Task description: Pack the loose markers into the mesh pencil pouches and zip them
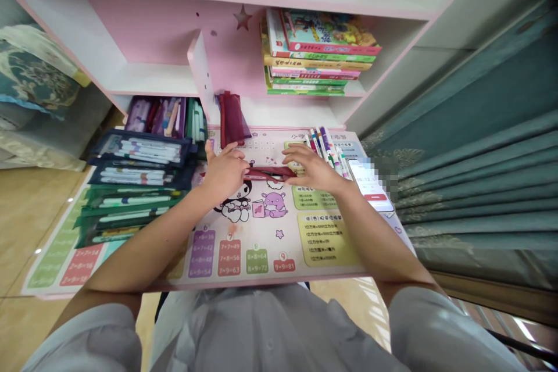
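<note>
A dark red mesh pencil pouch (270,172) lies stretched between my two hands, low over the desk mat, its mouth edge seen nearly side-on. My left hand (225,167) grips its left end, the fingers curled together. At the other end, my right hand (313,170) holds the pouch with the thumb near its edge and the fingers arched above. Beyond my right hand lies a bunch of white pens (328,148) with coloured caps. Another dark red mesh pouch (232,119) leans near the shelf behind my left hand.
Filled pouches, blue (143,150), green (126,206) and purple (168,114), are stacked at left. A phone (370,186) lies at the right edge. Books (320,64) fill part of the shelf. A printed mat (270,244) covers the desk; curtains (475,145) hang at right.
</note>
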`<state>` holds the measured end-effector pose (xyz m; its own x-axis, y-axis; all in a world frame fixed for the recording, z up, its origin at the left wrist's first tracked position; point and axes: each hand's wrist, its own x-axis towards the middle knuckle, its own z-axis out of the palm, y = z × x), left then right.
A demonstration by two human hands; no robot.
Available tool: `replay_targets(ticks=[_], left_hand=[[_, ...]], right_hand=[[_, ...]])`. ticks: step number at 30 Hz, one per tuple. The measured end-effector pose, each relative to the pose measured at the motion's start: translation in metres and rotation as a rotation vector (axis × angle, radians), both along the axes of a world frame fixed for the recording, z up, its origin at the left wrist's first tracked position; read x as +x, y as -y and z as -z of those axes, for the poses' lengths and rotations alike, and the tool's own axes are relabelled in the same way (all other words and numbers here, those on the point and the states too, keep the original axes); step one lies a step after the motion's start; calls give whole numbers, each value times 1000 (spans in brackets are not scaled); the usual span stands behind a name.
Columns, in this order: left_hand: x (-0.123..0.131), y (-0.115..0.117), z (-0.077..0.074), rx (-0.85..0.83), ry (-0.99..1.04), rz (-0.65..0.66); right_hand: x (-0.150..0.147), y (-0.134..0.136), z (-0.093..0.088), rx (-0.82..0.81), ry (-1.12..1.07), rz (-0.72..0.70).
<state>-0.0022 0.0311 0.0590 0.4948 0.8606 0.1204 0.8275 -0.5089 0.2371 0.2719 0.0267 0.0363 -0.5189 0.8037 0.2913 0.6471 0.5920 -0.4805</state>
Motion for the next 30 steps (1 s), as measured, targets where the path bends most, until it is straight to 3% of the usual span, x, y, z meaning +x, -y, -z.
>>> replay_targets(ticks=[4,11,17,23,30], left_hand=[[-1,-7,2,-20,25,-29],[2,-7,3,40,39,-71],[41,8,1,162,154,-22],[86,6,4,179,218,73],[103,-7,-8,87,145,119]], right_hand=[[7,4,12,-11,-67,25],[-3,4,27,51,-320,206],[-12,6,29,96,-374,278],[-13,8,30,171,-352,295],[-12,10,33,198,-331,308]])
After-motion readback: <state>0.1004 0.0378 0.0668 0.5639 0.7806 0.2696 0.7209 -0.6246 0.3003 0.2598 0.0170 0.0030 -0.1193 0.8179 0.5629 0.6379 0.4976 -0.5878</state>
